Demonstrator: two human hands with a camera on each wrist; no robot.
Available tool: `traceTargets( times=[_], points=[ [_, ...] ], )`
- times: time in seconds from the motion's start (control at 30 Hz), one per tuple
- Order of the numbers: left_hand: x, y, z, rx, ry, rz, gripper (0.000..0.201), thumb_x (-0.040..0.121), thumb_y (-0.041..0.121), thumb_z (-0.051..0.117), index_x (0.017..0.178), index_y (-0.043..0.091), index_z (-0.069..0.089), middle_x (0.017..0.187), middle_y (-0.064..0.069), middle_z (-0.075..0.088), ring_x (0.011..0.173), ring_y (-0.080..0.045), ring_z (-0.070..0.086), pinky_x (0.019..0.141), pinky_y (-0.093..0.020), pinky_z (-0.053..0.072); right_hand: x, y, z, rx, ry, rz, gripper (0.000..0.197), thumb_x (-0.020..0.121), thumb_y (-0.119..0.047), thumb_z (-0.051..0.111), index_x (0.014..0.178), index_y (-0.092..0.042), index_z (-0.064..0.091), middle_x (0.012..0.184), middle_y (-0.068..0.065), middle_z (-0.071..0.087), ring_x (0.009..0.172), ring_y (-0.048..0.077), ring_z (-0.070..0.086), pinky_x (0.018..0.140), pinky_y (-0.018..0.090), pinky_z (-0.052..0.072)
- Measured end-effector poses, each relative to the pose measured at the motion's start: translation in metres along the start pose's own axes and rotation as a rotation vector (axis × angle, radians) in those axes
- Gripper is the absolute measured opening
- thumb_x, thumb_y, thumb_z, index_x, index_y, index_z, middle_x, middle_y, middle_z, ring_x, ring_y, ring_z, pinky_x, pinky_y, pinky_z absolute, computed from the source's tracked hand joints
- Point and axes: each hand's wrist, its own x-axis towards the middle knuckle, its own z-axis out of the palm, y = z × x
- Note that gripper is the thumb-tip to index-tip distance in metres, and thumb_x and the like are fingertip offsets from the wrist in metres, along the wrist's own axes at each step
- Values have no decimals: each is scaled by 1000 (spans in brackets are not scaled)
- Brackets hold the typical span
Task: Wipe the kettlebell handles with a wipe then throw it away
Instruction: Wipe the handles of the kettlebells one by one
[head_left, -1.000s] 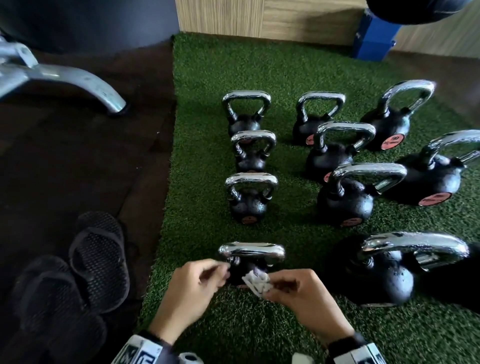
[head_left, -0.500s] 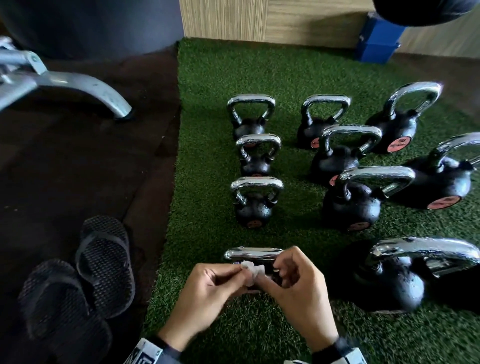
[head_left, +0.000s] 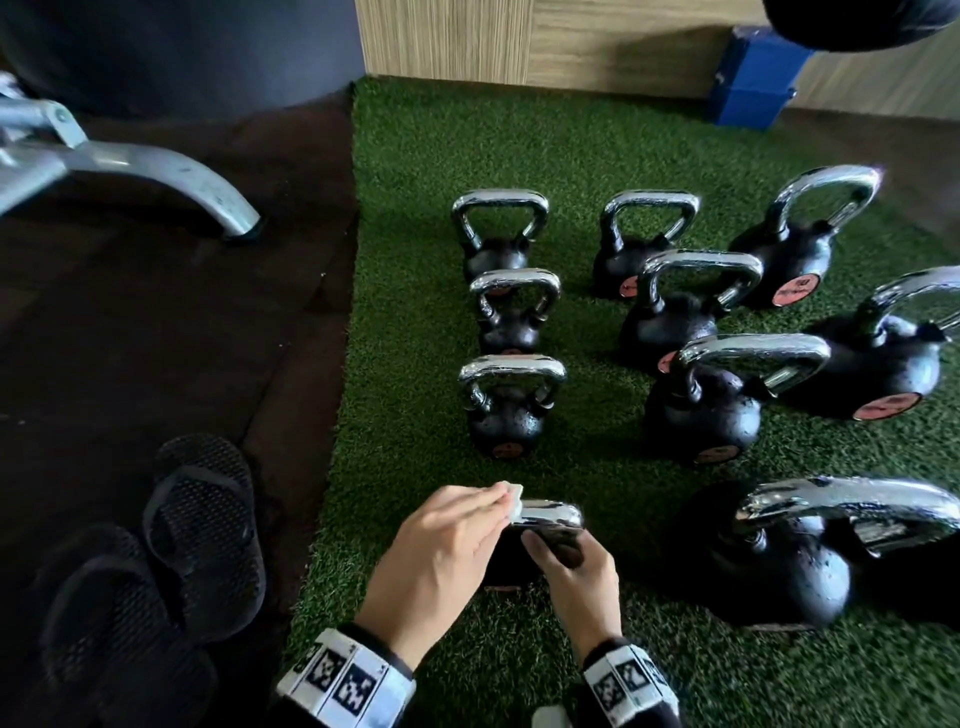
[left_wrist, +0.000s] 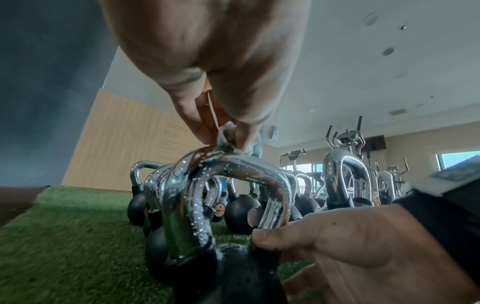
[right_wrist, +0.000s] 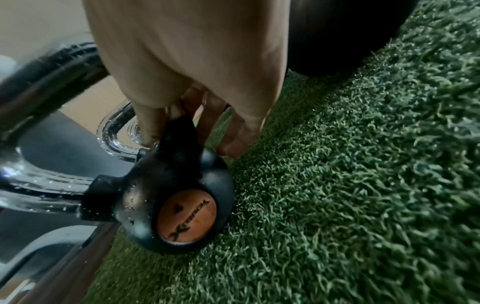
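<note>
At lower centre of the head view, the left hand (head_left: 441, 551) pinches a white wipe (head_left: 511, 500) against the nearest kettlebell's (right_wrist: 168, 197) chrome handle (head_left: 550, 514), while the right hand (head_left: 576, 577), fingers curled round its black body, apparently steadies it on the turf (head_left: 415, 260).

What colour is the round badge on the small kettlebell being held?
Orange-brown with dark lettering, on the badge of the black kettlebell; clearest in the right wrist view.
</note>
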Motion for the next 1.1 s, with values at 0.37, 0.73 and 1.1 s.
traceTargets(
  times=[0.37,0.73,1.1],
  points=[
    [-24,-11,-3,-102,178,-180,29,84,15,79,113,17,79,116,13,75,101,5,69,87,-9,54,2,6,-1,-58,13,-29,21,76,-44,84,76,-27,71,71,-13,74,67,-6,67,55,10,48],
    [-54,-47,21,-550,333,-478,29,86,9,79,111,23,78,105,19,77,94,-5,77,78,-17,61,0,3,-3,-8,10,20,23,77,-41,84,79,-21,73,75,-7,76,68,0,70,64,26,56],
    [-66,-62,57,-641,228,-719,15,78,35,84,93,36,81,89,19,79,89,-1,76,76,-11,55,0,5,-3,18,-12,66,36,72,-54,82,85,-21,74,81,-8,77,78,4,73,74,30,60]
  ],
)
